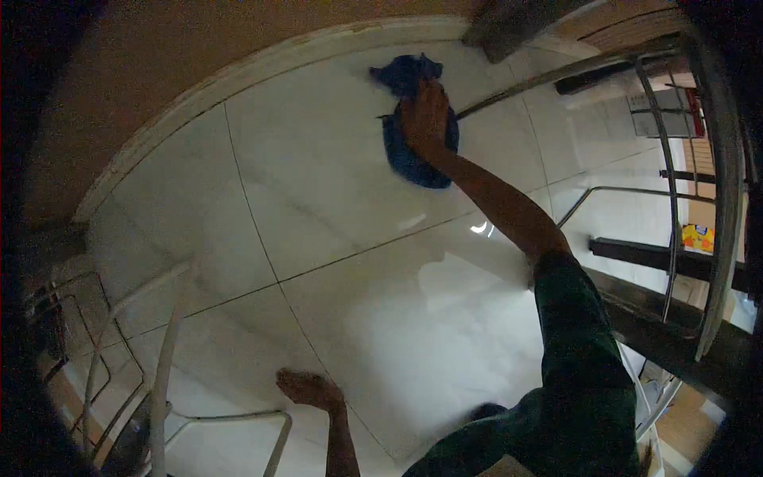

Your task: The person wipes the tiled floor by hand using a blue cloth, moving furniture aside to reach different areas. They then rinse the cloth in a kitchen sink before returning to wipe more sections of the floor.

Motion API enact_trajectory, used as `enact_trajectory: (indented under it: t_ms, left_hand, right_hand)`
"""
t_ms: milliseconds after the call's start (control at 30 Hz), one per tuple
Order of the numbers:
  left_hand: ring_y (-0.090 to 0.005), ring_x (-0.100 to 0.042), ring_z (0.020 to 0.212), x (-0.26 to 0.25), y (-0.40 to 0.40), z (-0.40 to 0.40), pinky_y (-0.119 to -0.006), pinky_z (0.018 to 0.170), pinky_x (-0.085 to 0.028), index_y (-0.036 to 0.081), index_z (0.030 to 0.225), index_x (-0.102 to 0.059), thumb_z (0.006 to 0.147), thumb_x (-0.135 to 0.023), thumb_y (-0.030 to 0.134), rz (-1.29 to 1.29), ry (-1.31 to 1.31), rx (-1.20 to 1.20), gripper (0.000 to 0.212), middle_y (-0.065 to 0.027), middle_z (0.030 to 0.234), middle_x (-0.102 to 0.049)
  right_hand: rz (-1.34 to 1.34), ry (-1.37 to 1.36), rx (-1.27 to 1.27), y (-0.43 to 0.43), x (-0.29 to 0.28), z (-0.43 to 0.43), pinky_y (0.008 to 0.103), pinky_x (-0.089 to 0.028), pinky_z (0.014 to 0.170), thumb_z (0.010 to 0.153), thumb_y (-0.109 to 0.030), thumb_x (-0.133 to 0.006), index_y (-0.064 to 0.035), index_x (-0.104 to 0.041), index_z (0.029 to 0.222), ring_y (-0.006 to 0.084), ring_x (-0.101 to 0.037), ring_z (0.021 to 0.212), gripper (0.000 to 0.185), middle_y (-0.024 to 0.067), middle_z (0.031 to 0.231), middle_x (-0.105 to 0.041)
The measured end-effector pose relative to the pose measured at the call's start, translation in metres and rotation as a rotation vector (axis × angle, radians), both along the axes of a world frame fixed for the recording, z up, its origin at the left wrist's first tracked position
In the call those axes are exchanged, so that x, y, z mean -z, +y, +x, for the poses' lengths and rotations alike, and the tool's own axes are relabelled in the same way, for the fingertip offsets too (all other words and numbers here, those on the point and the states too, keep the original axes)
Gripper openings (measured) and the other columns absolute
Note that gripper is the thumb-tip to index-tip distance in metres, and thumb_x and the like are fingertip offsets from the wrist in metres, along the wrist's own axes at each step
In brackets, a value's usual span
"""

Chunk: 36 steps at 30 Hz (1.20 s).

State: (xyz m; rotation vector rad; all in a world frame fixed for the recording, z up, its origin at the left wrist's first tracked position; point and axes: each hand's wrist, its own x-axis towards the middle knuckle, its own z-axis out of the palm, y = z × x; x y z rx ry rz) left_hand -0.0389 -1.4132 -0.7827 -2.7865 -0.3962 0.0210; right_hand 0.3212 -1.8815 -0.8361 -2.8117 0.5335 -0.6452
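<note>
On the pale tiled floor (pixel 316 197), towards the top centre, lies a dark blue cloth (pixel 417 170). My right hand (pixel 426 116) presses on its middle with the arm stretched out; whether the fingers grip the fabric cannot be told. The cloth spreads out beyond my fingertips and under my wrist. Low in the view, my left hand (pixel 310 387) is over or on the tiles, its fingers close together and slightly blurred. Nothing can be seen in it, though its palm side is partly hidden.
A light skirting (pixel 268 59) curves along the wall. Metal frames with thin legs stand at the lower left (pixel 161 369) and a dark metal rack (pixel 670 179) at the right. A dark post (pixel 506 36) meets the floor at the top. Boxes (pixel 661 113) show behind the rack.
</note>
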Motion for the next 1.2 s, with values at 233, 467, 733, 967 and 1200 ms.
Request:
enact_trajectory:
  t_ms: [233, 467, 733, 967, 1200]
  left_hand:
    - [-0.0356, -0.026, 0.130, -0.002, 0.001, 0.010, -0.048, 0.104, -0.020, 0.001, 0.136, -0.028, 0.096, -0.022, 0.042, -0.345, -0.141, 0.132, 0.057, -0.0180, 0.141, -0.028]
    - [-0.0326, -0.029, 0.129, -0.008, 0.006, 0.008, -0.047, 0.106, -0.020, 0.004, 0.134, -0.034, 0.097, -0.027, 0.035, -0.391, -0.174, 0.111, 0.049, -0.0146, 0.140, -0.032]
    - [-0.0347, -0.024, 0.131, 0.006, -0.010, 0.008, -0.049, 0.104, -0.018, 0.002, 0.137, -0.027, 0.096, -0.026, 0.038, -0.562, -0.209, 0.058, 0.054, -0.0177, 0.141, -0.028]
    - [-0.0338, -0.022, 0.133, 0.031, 0.009, -0.004, -0.048, 0.106, -0.015, 0.003, 0.139, -0.021, 0.097, -0.025, 0.036, -0.556, -0.069, 0.037, 0.054, -0.0151, 0.146, -0.018]
    - [-0.0346, -0.019, 0.133, 0.013, -0.005, 0.011, -0.048, 0.107, -0.013, 0.004, 0.139, -0.024, 0.095, -0.023, 0.042, -0.437, -0.170, 0.051, 0.058, -0.0156, 0.145, -0.022]
  right_hand:
    - [-0.063, -0.197, 0.350, -0.060, -0.024, 0.059, 0.0637, -0.016, 0.099, 0.086, -0.052, -0.043, -0.0023, -0.036, 0.133, 0.0495, -0.022, 0.126, 0.069, 0.0291, 0.135, -0.030]
    - [0.064, -0.007, -0.331, 0.078, -0.041, -0.015, 0.0554, -0.025, 0.101, 0.086, -0.031, -0.052, -0.0074, -0.048, 0.123, 0.0416, -0.034, 0.123, 0.045, 0.0239, 0.132, -0.038]
    - [-0.091, 0.131, 0.092, -0.040, -0.050, -0.264, 0.0523, -0.022, 0.102, 0.086, -0.033, -0.049, -0.0005, -0.041, 0.128, 0.0408, -0.033, 0.123, 0.053, 0.0261, 0.129, -0.040]
    - [-0.239, 0.070, 0.146, -0.006, -0.028, -0.132, 0.0504, -0.026, 0.102, 0.085, -0.024, -0.050, 0.0007, -0.047, 0.121, 0.0387, -0.037, 0.121, 0.044, 0.0248, 0.129, -0.041]
    - [0.167, 0.116, -0.365, 0.067, -0.056, -0.134, 0.0541, -0.019, 0.105, 0.089, -0.020, -0.048, -0.0030, -0.039, 0.130, 0.0452, -0.026, 0.127, 0.045, 0.0280, 0.137, -0.028]
